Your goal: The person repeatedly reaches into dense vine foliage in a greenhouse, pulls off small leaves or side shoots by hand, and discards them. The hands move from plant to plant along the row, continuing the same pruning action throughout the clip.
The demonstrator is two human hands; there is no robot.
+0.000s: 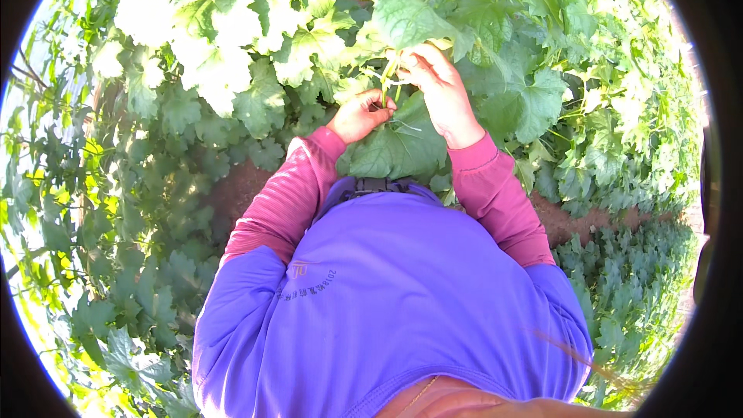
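My left hand (361, 114) is closed around a thin green stem (387, 77) of a leafy vine, just below a large leaf (406, 15). My right hand (439, 89) reaches higher on the same stem and pinches it with its fingertips close under that leaf. Both arms wear pink sleeves under a purple shirt. A broad leaf (398, 147) lies under my wrists. What sits between the right fingertips is too small to make out.
Dense green vine foliage (193, 85) fills the view on the left, top and right. A strip of bare brown soil (580, 220) runs along the right, with low leafy plants (627, 294) beyond it.
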